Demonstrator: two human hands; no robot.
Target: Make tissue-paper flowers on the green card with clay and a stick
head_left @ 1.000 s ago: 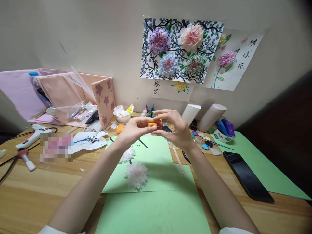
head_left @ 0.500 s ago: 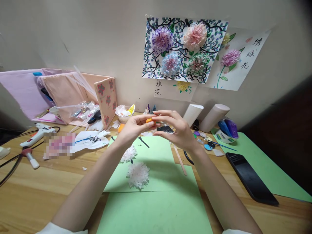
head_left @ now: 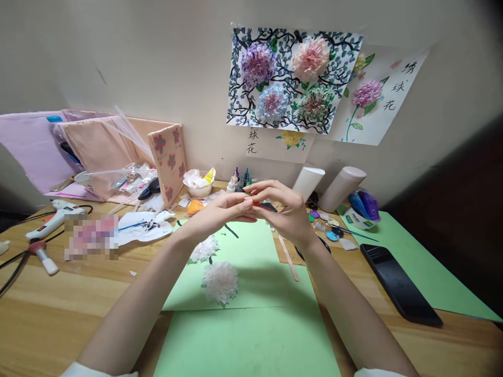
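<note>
Left hand (head_left: 220, 212) is up over the far end of the green paper (head_left: 243, 340), apparently pinching a small orange piece (head_left: 251, 198), fingers covering nearly all of it. Right hand (head_left: 281, 207) has curled fingertips against it; can't tell if they're gripping too. Just past the paper, an orange lump (head_left: 195, 207) is partly blocked. Pixelated pink thing (head_left: 92, 235) left of the paper? No clue.

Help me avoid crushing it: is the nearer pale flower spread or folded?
Spread: the nearer pale flower lies on the green paper with its ruffled petals fanned out all around.
</note>
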